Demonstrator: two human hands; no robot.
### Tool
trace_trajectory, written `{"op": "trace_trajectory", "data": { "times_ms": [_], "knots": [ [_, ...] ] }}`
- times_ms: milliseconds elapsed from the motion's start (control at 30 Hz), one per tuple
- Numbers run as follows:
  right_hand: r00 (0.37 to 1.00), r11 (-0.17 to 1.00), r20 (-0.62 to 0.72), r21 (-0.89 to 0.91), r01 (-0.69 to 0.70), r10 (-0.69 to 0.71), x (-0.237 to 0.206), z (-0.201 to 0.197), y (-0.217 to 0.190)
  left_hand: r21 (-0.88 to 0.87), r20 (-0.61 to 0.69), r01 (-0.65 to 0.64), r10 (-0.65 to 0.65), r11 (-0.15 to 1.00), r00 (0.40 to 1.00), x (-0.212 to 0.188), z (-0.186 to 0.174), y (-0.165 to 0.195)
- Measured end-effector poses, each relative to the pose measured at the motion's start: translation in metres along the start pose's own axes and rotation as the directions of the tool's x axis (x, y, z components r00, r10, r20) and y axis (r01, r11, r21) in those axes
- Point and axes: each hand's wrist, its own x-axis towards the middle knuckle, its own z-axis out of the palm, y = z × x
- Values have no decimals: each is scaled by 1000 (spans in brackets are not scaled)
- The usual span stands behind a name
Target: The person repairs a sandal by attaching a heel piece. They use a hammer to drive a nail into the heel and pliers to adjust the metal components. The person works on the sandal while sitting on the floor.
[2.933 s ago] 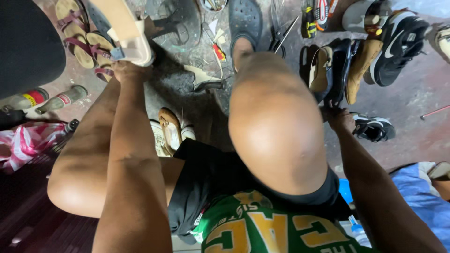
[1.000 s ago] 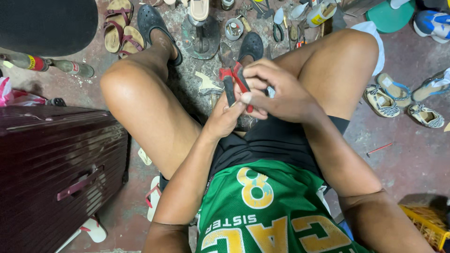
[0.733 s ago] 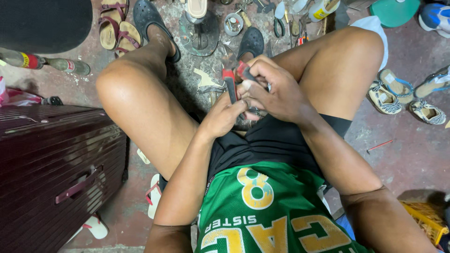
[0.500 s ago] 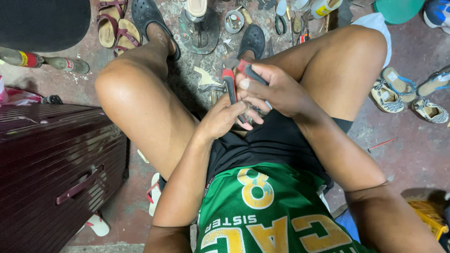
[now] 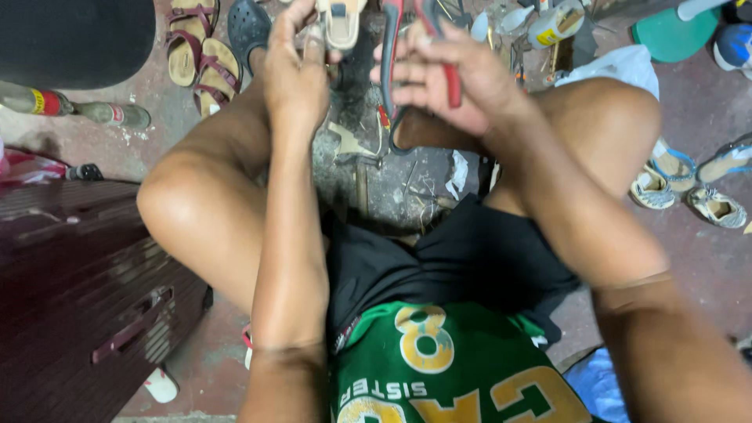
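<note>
Red plastic sleeves cover the handles of the pliers [image 5: 403, 63] that your right hand [image 5: 446, 74] grips, its fingers [image 5: 407, 74] curled shut around both handles so the tool stands near upright at about 12 o'clock in the view. The tool's working end runs off the top edge, so you cannot tell whether it bites on anything. Your left hand [image 5: 296, 74] sits at about 11 o'clock, fingers closed on the beige sandal [image 5: 338, 19], thumb and forefinger pinching its side while the smooth, moulded sole faces you. Sandal and pliers are near each other but apart; nothing joins them yet, so the work on the sandal looks to be at an early point, with the actual pulling or gripping still ahead, as far as can be judged.

Outward from your hands, the concrete floor [image 5: 407, 180] between your knees is rough, stained and littered with pale scraps. At 10 o'clock lies a pair of tan sandals with maroon straps [image 5: 200, 47], beside a dark rubber clog [image 5: 249, 27]. At 3 o'clock rest small blue-trimmed woven sandals [image 5: 689, 184]. A glossy dark maroon case [image 5: 86, 290] with ribbed sides fills 8 o'clock, and a glass bottle [image 5: 74, 106] lies at 9 o'clock.
</note>
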Motion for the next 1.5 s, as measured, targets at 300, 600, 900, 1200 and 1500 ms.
{"op": "trace_trajectory", "data": {
  "times_ms": [300,600,900,1200,1500],
  "knots": [
    [968,989,-206,46,-137,144,37,-25,60,-40,65,154,-151,987,986,44,15,-84],
    [970,978,-144,111,-179,194,55,-41,67,-145,118,235,-219,961,969,52,18,-76],
    [949,957,-191,197,-214,251,64,-50,64,-192,167,289,-259,938,951,57,15,-85],
    [916,935,-255,256,-246,311,72,-48,67,-213,163,326,-295,921,941,60,15,-90],
    [909,949,-303,222,-224,285,72,-43,69,-180,159,315,-289,932,944,60,17,-88]
  ]
}}
